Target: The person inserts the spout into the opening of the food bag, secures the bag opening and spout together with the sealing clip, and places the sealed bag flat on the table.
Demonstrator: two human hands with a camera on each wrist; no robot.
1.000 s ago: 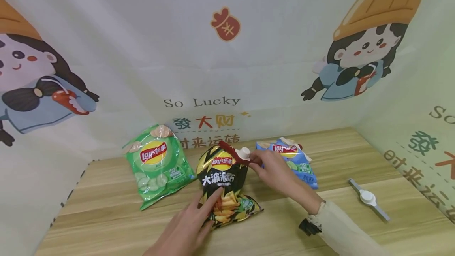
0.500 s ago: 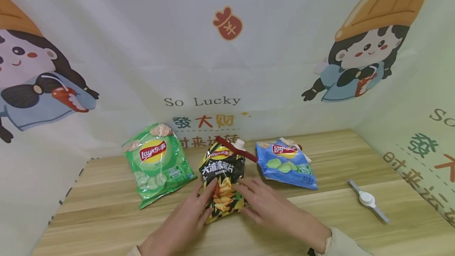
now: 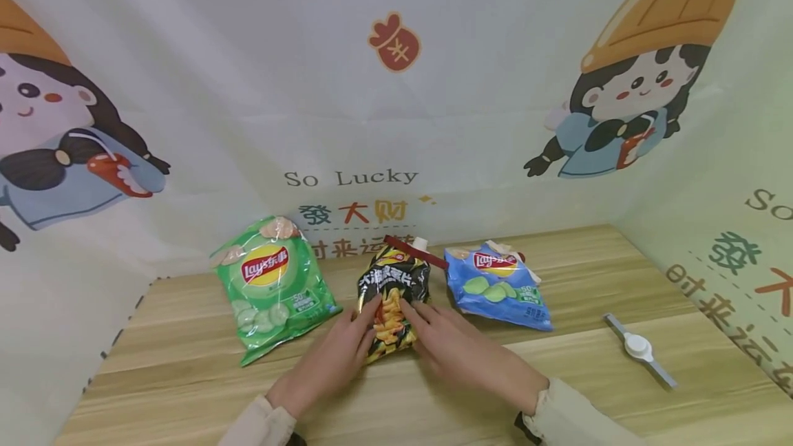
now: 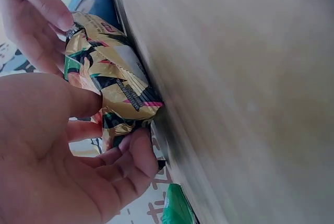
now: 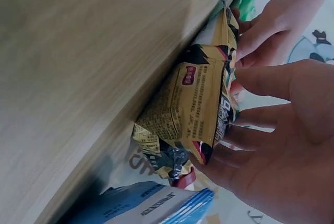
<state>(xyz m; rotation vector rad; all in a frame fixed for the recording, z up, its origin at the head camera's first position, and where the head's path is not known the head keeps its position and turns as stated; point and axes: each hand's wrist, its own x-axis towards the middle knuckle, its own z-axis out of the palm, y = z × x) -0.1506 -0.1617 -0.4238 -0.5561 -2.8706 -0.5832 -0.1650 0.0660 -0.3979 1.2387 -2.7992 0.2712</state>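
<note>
A black and gold bag of chips (image 3: 392,294) stands mid-table, its top folded under a dark red sealing clip (image 3: 409,251) with a white knob (image 3: 420,243). My left hand (image 3: 334,353) holds the bag's left side, the fingertips on its lower front. In the left wrist view the fingers curl against its edge. Opposite, my right hand (image 3: 461,349) holds the right side, its index finger on the front. The right wrist view shows the bag's gold back (image 5: 201,98) just off the wood, while the fingertips disappear behind its edge.
A green bag of chips (image 3: 272,288) leans against the backdrop on the left. To the right lies a blue chip bag (image 3: 498,288), partly overlapped by the red clip's end. A grey and white sealing clip (image 3: 640,348) rests farther right on the wooden table (image 3: 576,281).
My right hand has let go of the red clip's knob and come down to the bag's right side. Both hands and the black bag have shifted away, toward the backdrop.
</note>
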